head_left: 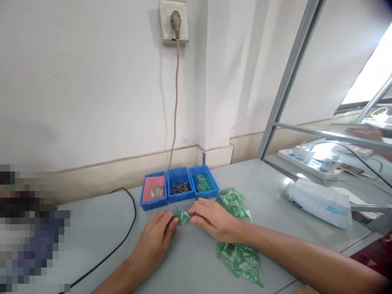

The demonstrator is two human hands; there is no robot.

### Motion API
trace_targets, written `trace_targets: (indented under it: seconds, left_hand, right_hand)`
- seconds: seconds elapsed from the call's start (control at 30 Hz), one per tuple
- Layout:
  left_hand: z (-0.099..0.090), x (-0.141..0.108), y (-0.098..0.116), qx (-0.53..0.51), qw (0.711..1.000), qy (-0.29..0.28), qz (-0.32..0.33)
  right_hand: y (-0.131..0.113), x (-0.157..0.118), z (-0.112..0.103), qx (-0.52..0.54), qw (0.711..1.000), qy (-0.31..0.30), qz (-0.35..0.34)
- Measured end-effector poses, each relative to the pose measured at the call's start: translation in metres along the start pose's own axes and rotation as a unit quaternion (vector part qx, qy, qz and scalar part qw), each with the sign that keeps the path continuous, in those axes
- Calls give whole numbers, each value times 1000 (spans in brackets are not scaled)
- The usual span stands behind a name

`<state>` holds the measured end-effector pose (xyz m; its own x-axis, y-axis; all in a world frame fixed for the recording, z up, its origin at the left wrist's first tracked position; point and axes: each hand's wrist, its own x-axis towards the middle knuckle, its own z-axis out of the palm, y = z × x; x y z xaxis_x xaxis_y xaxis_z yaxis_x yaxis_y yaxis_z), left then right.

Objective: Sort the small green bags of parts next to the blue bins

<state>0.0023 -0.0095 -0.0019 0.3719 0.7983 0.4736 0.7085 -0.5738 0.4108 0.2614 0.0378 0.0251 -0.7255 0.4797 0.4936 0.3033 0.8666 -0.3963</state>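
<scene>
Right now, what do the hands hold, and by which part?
A small green packet, pinched at its opposite ends, between left hand and right hand.

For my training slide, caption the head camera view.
Two bare hands stretch a small green plastic bag before three blue plastic bins.

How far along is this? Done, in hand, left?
Seemingly done: filled green bags on the table. In hand: small green bag, pinched by left hand and right hand. Possibly left: loose metal pieces in the middle blue bin. Total unclear.
</scene>
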Motion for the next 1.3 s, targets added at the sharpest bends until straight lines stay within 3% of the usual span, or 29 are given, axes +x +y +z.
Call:
trace_targets:
  seconds: [0.27, 0.5, 0.67, 0.77, 1.13, 1.3]
  left_hand:
    - [-2, 4, 3, 17, 1000, -10, 1]
    - [0, 0, -1, -17, 1000, 7, -8]
    - [4, -3, -5, -36, 998, 45, 14]
    - [3, -2, -3, -36, 998, 30, 45]
    - [3, 0, -4, -3, 1000, 10, 23]
    - [1, 3, -2, 23, 998, 7, 56]
  right_hand:
    - [-2, -2, -1, 16, 997, 0, 73]
    - [-3, 1, -2, 10, 1000, -2, -23]
    - [2, 0, 3, 7, 999, 32, -10]
    - [3, 0, 4, 7, 999, 41, 0]
    - [0, -1, 3, 16, 1000, 18, -1]
    - [-3, -2, 2, 15, 1000, 9, 20]
